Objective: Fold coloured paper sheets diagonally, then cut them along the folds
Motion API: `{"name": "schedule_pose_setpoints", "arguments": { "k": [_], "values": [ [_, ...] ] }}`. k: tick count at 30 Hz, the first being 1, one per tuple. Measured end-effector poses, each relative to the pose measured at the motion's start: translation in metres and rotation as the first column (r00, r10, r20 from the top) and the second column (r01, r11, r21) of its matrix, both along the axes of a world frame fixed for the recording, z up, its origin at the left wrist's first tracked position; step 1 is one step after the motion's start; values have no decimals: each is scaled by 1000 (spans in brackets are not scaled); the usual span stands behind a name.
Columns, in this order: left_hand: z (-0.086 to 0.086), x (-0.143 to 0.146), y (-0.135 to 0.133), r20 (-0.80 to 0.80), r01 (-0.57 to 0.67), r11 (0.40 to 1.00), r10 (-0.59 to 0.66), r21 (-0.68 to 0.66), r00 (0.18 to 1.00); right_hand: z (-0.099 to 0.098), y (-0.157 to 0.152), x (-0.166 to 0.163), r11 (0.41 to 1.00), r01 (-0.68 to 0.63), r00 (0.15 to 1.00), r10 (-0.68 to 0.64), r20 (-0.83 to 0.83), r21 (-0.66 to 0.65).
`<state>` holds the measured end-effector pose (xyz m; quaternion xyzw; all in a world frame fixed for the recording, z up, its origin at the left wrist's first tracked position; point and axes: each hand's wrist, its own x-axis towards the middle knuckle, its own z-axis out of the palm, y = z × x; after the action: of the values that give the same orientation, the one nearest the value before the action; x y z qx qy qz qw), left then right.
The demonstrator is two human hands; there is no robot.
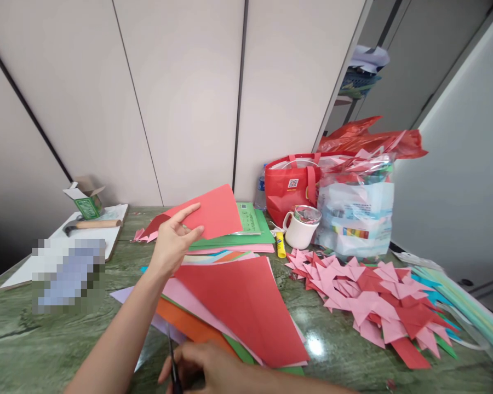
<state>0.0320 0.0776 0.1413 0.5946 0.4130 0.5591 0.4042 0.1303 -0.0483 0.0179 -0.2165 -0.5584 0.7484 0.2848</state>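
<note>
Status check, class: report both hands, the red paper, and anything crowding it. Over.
Left hand lifts a red sheet. Right hand grips scissors. Paper stack underneath, folded pieces alongside.

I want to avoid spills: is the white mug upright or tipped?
Upright. The white mug stands on its base on the table, rim up, handle at its side.
</note>
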Motion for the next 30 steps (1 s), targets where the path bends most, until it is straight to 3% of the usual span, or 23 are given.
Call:
{"name": "schedule_pose_setpoints", "arguments": {
  "k": [4,6,8,10,14,18,24,30],
  "values": [
    [1,0,0,13,8,1000,-8,-13,1000,34,6,10,968,203,961,-225,-158,-144],
    [3,2,-1,19,22,1000,-22,-4,1000,51,12,23,907,392,884,-418,-209,-152],
    [5,5,-3,21,21,1000,-22,22,1000,66,21,37,810,577,786,-586,-198,-105],
    [7,9,-4,20,14,998,-15,55,1000,77,29,51,752,659,740,-655,-153,-31],
    [11,17,-10,12,32,996,-33,77,999,89,38,66,809,586,810,-584,-57,48],
    [15,25,-16,43,39,998,-42,49,998,89,43,66,861,508,860,-504,-79,35],
    [16,33,-22,178,60,997,-51,-43,983,84,53,63,855,518,852,-514,-97,15],
    [12,42,-24,43,-34,997,37,-68,998,86,55,65,838,545,836,-544,-78,-4]
  ]
}}
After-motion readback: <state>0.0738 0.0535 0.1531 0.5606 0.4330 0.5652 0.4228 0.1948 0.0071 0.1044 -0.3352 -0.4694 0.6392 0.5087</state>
